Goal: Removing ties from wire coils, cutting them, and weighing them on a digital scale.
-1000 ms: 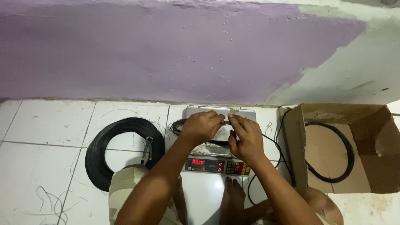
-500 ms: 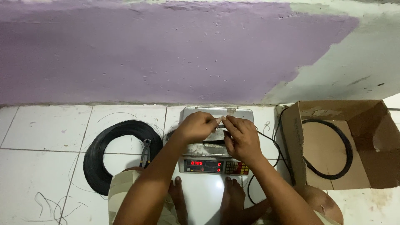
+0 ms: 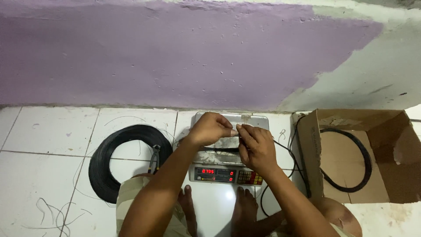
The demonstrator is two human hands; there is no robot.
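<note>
Both grips, left hand and right hand, pinch black wire over scale.

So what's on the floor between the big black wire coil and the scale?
A pair of pliers lies on the white tile between the coil and the scale, seen in the head view.

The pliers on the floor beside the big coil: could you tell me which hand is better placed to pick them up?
Probably the left hand: the pliers lie on its side, left of the scale; the right hand would cross over.

Both hands over scale, wire coil beside.
</note>
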